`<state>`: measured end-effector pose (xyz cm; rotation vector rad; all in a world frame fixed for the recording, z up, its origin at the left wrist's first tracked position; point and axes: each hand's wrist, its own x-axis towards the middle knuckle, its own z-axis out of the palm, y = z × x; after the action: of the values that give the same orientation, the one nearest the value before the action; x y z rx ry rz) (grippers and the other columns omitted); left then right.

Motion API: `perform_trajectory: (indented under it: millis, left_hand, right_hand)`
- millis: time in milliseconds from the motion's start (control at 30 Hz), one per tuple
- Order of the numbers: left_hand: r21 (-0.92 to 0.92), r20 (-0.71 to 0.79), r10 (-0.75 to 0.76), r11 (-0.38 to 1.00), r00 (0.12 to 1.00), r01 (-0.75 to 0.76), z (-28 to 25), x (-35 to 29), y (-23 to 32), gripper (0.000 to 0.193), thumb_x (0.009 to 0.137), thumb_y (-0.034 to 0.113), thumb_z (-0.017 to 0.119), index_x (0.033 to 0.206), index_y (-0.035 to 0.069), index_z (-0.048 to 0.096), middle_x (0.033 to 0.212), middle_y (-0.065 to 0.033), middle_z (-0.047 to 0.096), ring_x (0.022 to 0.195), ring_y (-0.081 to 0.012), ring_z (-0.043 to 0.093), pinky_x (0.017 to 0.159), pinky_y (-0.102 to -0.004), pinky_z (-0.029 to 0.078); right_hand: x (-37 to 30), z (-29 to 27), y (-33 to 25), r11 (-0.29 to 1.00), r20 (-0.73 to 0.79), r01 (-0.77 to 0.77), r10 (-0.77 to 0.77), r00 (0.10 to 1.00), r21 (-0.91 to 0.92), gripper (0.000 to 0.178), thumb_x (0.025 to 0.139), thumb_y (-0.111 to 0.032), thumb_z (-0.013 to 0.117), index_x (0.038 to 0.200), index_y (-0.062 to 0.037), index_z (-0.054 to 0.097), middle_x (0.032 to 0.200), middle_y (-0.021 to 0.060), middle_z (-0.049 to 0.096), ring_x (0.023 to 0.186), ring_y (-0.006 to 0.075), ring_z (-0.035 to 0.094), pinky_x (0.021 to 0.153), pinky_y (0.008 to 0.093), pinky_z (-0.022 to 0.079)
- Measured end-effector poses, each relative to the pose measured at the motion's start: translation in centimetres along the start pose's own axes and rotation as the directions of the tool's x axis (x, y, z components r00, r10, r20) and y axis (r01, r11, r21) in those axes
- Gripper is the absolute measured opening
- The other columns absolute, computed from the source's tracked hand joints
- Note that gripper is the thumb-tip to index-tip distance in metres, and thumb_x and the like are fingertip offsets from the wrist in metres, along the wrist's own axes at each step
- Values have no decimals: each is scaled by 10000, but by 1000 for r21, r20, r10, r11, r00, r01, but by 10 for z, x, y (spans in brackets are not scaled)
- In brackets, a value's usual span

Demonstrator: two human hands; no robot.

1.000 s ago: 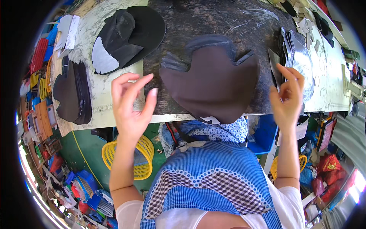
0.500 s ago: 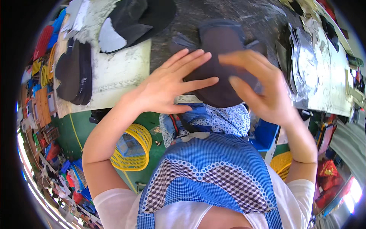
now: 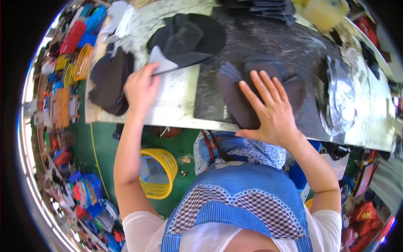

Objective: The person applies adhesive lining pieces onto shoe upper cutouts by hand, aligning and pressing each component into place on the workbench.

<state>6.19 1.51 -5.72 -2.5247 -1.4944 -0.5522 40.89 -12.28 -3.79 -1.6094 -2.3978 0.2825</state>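
Observation:
A dark brown-black cut piece with lobed edges [image 3: 237,101] lies on the black work mat [image 3: 214,98] in front of me. My right hand [image 3: 273,107] rests flat on it, fingers spread, hiding much of its middle. To the left, my left hand [image 3: 142,88] has its thumb and fingers closed at the pale grey toothed corner [image 3: 161,61] of a black sheet piece [image 3: 189,38]. The dark edge of that piece runs between thumb and fingers. Part of the left hand's grip is blurred.
Stacked dark cut pieces [image 3: 109,82] lie at the table's left edge. Shiny wrapped pieces [image 3: 338,96] lie at the right, more dark pieces [image 3: 273,10] at the back, beside a yellowish block [image 3: 325,14]. Below the table edge stands a yellow basket [image 3: 168,172] on the green floor.
My left hand has left the lobed dark piece and reached leftward to the pale corner of the black sheet piece. My right hand has come down flat on the lobed piece. The view has shifted.

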Motion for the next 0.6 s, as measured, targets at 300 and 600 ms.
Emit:
perform_trajectory:
  millis: [300,600]
  left_hand:
    - [-447,-257,467,719,846,-532,-41,4,207,325,746,73,817,1060,53,732,1216,-143,610,972,-257,624,784,-342,521]
    - [-662,-44,498,635,866,-399,0,-10,244,553,679,270,868,1160,93,663,1303,-169,541,1091,-330,552,865,-402,497]
  right_hand:
    - [-66,-44,56,878,-540,-153,407,737,453,287,790,-155,764,1042,-40,689,975,111,675,946,282,634,793,395,525]
    - [-129,-69,167,792,-421,-447,603,677,416,118,814,-129,738,871,-30,709,868,76,634,802,222,586,752,334,457]
